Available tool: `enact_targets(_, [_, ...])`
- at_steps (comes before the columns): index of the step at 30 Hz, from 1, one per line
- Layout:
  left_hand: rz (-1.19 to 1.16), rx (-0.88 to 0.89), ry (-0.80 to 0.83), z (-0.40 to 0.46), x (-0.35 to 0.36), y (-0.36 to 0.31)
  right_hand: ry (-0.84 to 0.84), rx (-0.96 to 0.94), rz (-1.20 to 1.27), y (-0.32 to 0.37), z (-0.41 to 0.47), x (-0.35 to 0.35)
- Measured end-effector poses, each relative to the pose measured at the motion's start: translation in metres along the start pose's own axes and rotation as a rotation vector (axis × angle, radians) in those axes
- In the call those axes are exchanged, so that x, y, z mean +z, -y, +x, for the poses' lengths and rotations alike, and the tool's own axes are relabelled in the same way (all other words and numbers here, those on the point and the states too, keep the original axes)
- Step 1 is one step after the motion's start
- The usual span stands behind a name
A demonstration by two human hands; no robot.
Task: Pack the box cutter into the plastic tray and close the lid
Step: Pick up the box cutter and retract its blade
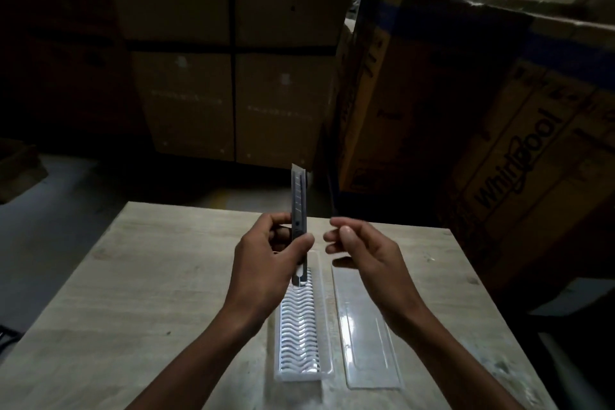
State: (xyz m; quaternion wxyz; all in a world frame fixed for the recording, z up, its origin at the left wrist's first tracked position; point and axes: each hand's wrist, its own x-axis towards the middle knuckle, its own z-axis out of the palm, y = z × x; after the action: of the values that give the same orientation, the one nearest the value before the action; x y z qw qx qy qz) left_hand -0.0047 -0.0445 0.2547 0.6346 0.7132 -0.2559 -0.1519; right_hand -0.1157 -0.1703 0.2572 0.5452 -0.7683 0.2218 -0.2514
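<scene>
two hands up: my left hand [266, 253] grips the box cutter [298, 210] upright, seemingly above the tray [324, 326]; right hand [362, 253] half-curled, empty.

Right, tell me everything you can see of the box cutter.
The box cutter is a long, slim grey tool that looks metallic, with a segmented blade extended at its top end. It stands nearly upright above the white ribbed plastic tray, its lower end over the tray's far part. The left hand pinches its lower half between thumb and fingers. The right hand is close beside it but not touching it.
</scene>
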Motion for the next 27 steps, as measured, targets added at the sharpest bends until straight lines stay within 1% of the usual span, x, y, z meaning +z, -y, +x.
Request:
enact_targets(4, [-0.009, 0.067, 0.041, -0.002, 0.003, -0.019, 0.068, -0.018, 0.108, 0.032, 0.005, -0.002])
enact_targets(9, [0.029, 0.156, 0.063, -0.005, 0.002, -0.032, 0.108, 0.011, 0.199, 0.05, 0.003, -0.005])
enact_targets(16, [0.101, 0.294, 0.077, -0.014, 0.002, -0.037, 0.132, 0.066, 0.189, 0.053, -0.003, -0.009])
enact_targets(19, [0.081, 0.291, 0.093, -0.017, 0.002, -0.04, 0.116, 0.058, 0.199, 0.054, -0.004, -0.01])
enact_targets(24, [0.044, 0.223, 0.185, -0.024, -0.002, -0.048, 0.078, 0.005, 0.191, 0.057, -0.001, -0.01])
enact_targets(27, [0.044, 0.213, 0.188, -0.025, -0.004, -0.053, 0.076, -0.04, 0.16, 0.059, 0.0, -0.011])
